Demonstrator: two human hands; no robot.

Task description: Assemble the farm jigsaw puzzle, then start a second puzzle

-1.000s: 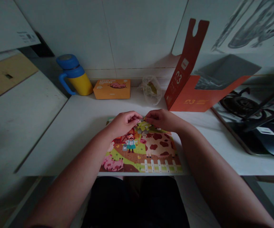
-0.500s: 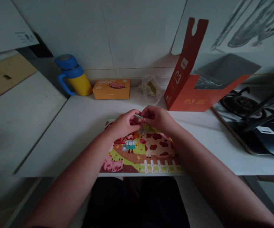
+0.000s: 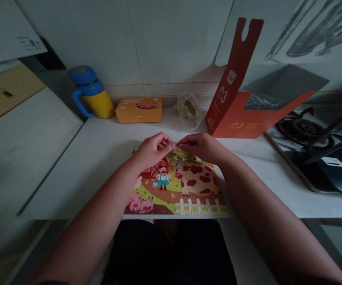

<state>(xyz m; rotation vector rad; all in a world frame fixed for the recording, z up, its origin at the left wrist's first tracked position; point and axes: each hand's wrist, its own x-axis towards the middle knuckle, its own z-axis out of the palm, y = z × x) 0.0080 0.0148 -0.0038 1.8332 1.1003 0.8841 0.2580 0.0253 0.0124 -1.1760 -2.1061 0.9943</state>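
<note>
A farm jigsaw puzzle [image 3: 171, 190] lies flat at the counter's front edge, showing a spotted cow, a farmer, a pink pig and a white fence. Over its far edge, my left hand [image 3: 156, 148] is closed, thumb and fingers pinched together. My right hand [image 3: 199, 146] meets it from the other side, its fingers also pressed together near the puzzle's top middle. The fingertips of both hands nearly touch. Whatever is between them, if anything, is too small or hidden to make out. My hands and wrists cover parts of the puzzle's upper corners.
Along the wall stand a blue and yellow jug [image 3: 92, 93], an orange puzzle box [image 3: 139, 110], a clear plastic bag [image 3: 189, 111] and a tall open red box [image 3: 239, 118]. A gas stove [image 3: 307, 134] is at the right, a pale cabinet [image 3: 19, 150] at the left.
My fingertips have moved down and slightly nearer to me, onto the puzzle's far edge, and the fingers have flattened. More of the puzzle's upper part now shows between my hands.
</note>
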